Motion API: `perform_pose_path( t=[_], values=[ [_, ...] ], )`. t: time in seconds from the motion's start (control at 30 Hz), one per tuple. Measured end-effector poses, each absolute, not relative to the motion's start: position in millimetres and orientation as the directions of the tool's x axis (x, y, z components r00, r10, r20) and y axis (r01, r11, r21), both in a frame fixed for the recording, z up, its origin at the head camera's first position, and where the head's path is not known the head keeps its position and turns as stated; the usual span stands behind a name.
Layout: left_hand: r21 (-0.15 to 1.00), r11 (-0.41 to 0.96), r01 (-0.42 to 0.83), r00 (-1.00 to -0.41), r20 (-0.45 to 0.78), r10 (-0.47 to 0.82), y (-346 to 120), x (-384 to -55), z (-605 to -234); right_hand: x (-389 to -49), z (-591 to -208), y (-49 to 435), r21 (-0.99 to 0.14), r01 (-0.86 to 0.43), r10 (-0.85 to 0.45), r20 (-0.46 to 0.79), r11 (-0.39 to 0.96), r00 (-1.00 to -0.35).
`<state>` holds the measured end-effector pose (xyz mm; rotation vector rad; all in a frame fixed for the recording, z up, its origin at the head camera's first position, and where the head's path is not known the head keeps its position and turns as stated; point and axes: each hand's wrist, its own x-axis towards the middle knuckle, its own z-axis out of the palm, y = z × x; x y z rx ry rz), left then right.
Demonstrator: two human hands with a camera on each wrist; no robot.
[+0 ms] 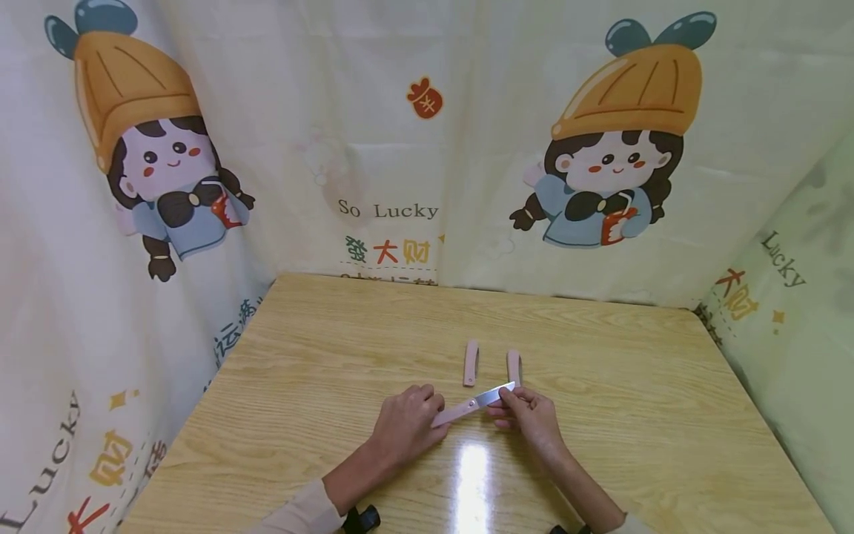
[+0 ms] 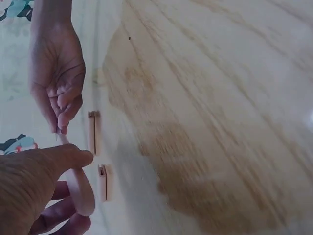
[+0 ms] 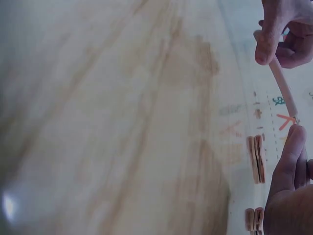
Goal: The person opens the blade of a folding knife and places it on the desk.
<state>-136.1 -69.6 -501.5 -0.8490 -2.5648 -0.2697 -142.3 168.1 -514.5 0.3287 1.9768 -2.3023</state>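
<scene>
A folding knife with a pink handle point(image 1: 457, 412) and a shiny metal blade point(image 1: 492, 394) is stretched out between both hands, its blade swung out of the handle. My left hand point(image 1: 408, 419) grips the handle end, thumb laid along it in the left wrist view. At the other side, my right hand point(image 1: 539, 424) pinches the blade near its tip between thumb and fingers. Just beyond the hands, two more pink folding knives lie folded on the table: one on the left point(image 1: 471, 363), one on the right point(image 1: 514, 365), close behind the right fingers.
The wood-grain table point(image 1: 320, 348) stretches out around the hands, with a bright light reflection near its front. A printed curtain point(image 1: 494, 185) with cartoon figures hangs along the back and both sides. Dark wrist straps point(image 1: 362, 519) show at the bottom edge.
</scene>
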Motion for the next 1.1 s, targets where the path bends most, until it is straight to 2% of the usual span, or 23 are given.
perform_pose_path(
  t=[0.2,0.5,0.6,0.73,0.93,1.1],
  values=[
    [0.017,0.806,0.592,-0.742,0.402,0.537,-68,-135,-500,-144,-515,168,-0.956,0.219,0.081,-0.238,-0.197,-0.968],
    [0.088,0.798,0.597,-0.756,0.396,0.522,-69,-146,-504,-147,-508,169,-0.955,0.193,0.04,-0.207,-0.226,-0.977],
    [0.168,0.809,0.564,-0.79,0.396,0.468,-72,-154,-502,-148,-506,170,-0.954,0.194,0.041,-0.208,-0.228,-0.977],
    [0.368,0.796,0.48,-0.865,0.348,0.36,-79,-166,-497,-147,-506,170,-0.952,0.202,0.032,-0.215,-0.228,-0.976],
    [0.672,0.649,0.356,-0.931,0.197,0.307,-85,-183,-495,-145,-508,170,-0.955,0.225,0.041,-0.237,-0.193,-0.971],
    [0.795,0.563,0.226,-0.965,0.101,0.244,-87,-200,-501,-144,-510,170,-0.95,0.251,0.025,-0.26,-0.188,-0.965]
  ],
)
